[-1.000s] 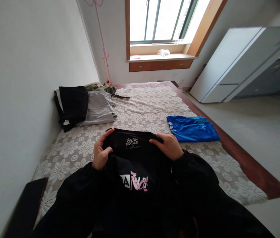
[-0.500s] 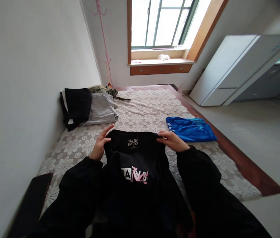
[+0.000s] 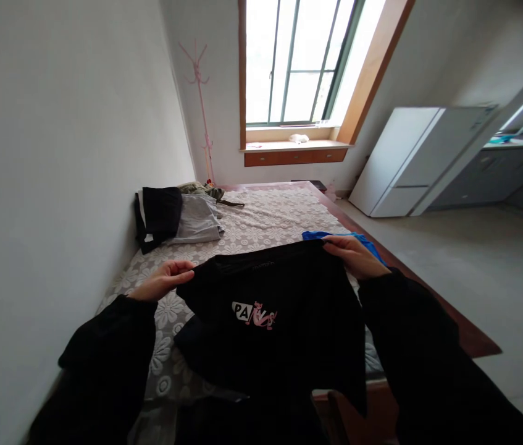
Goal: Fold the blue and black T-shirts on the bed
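Note:
A black T-shirt with a "PAWS" print and a pink cartoon panther on its front hangs stretched between my two hands. My left hand pinches it at the left shoulder, and my right hand pinches it at the right shoulder. The neckline runs between them along the top, its inner label only partly visible. Behind my right hand lies a blue folded garment, mostly covered by the shirt and the hand. The lower part of the T-shirt merges with dark clothing at the bottom of the view.
A bed with a floral cover lies ahead, edged by a wooden frame. Black folded clothing and a grey garment rest at its left by the wall. A pink coat stand, window and white refrigerator stand beyond.
My hands have moved apart, spreading the T-shirt wider, its right side raised higher. The shirt now covers much of the blue garment. The view has tilted upward.

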`<state>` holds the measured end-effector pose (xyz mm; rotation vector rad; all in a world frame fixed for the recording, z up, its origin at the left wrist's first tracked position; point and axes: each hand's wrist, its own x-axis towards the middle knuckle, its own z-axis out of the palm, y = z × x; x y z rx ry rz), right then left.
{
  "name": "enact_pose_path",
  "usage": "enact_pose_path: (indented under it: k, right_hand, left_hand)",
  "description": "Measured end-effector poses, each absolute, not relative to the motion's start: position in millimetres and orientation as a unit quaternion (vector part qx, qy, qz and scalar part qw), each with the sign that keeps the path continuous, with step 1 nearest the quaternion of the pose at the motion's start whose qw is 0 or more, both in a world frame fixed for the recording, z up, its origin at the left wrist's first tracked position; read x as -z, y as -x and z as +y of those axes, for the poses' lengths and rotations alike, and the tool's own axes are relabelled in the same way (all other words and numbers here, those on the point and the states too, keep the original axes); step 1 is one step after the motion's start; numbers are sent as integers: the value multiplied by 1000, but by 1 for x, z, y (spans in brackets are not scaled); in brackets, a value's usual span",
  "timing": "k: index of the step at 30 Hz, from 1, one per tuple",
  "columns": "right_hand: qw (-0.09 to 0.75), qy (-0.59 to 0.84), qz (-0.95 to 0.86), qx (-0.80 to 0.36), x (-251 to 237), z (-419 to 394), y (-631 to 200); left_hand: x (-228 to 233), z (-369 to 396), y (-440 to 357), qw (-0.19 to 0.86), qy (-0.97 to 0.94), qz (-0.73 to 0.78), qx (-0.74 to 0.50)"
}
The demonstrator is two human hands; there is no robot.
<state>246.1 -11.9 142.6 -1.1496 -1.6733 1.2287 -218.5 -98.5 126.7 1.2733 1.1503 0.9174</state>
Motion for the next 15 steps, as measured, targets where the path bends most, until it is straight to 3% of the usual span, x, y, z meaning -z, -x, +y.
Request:
enact_pose_path:
  k: [3,7,9,12,15]
  right_hand:
    - [376,424,-734,-375,-195,-32,-253]
    - [435,387,-805,-114,-278,-45,-246]
    - [491,381,-782,32,-321,-36,-236]
    - [521,393,-748,122,-378,-13,-221]
    - [536,395,-732,142,-417,-6,-213]
  left_hand:
    - [-181,-123,217,488,-545,486,-479]
    - [-253,-143,199,381,-532,474,-589]
    - [-288,-140,191,203,-582,500,-608]
    - [-342,-126,188,-137,-633,521,-555]
    - [-388,-119,193,-257,-618,514,-537]
